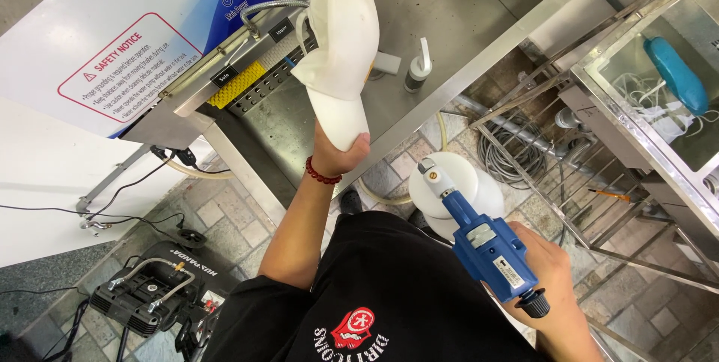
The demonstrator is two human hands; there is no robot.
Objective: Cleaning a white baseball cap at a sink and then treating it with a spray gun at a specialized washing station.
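My left hand (337, 154) grips the brim of a cream baseball cap (338, 40) and holds it up over a stainless steel work surface (449, 10). A red bead bracelet (320, 175) circles that wrist. My right hand (550, 276) is closed around a blue handheld power tool (490, 246) with a white round brush head (455, 190), held low beside my body, apart from the cap.
A white and blue machine panel (127, 40) with a red switch and a yellow brush strip (238, 83) stands at left. A small spray bottle (418, 68) sits on the steel surface. A metal rack (599, 182) and sink with a blue object (678, 74) are at right. Cables and a black device (150, 294) lie on the paved floor.
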